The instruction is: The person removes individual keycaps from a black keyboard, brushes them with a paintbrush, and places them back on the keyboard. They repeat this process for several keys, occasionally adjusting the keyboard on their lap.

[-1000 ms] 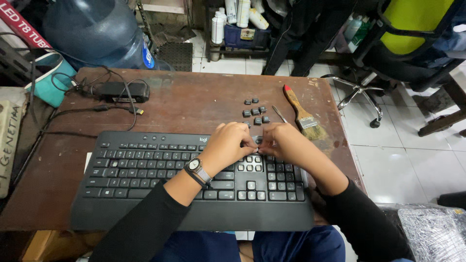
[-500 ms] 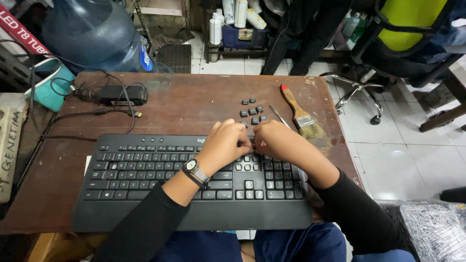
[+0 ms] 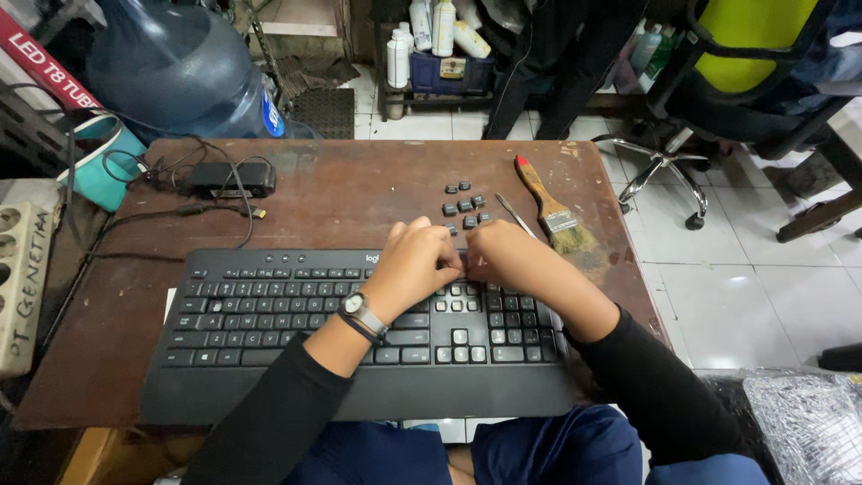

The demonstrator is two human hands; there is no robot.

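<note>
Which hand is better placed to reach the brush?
Probably the right hand: the brush lies just beyond it on the table's right side, while the left hand would have to cross over.

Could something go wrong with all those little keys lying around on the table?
Maybe. The loose black keycaps sit unboxed on the worn brown wooden table, so a sleeve might knock some to the tiled floor. The left hand and right hand press close together on the black keyboard, so a cap could pop off and fly away. The wooden-handled paintbrush lies near the table's edge and might get nudged off.
</note>
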